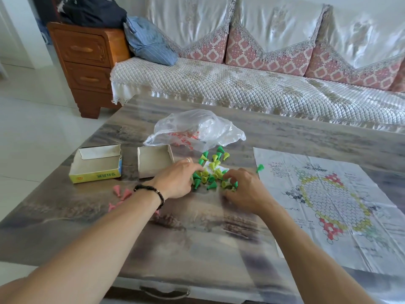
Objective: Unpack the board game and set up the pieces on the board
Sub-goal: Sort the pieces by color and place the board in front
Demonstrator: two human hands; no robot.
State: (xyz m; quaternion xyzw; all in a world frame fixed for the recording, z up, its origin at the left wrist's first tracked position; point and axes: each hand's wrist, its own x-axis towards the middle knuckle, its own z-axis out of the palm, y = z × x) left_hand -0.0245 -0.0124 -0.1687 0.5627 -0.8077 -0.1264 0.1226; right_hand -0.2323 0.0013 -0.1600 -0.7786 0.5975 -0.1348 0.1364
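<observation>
Pink pieces point(122, 194) are lying loose at the left of the marbled surface point(197, 238), near two open box halves point(96, 163). The left hand point(177, 181), fingers stretched nearly flat, is touching the left edge of a heap of green and yellow pieces point(211, 170); the right hand point(245, 189), fingers curled, is pinching at the heap's right edge, though what it is holding I cannot tell. A plastic bag point(195, 128) is sitting behind the heap. The paper board point(328, 194) is lying spread at the right, one green piece point(260, 167) on its left edge. A sofa point(241, 84) is standing beyond.
</observation>
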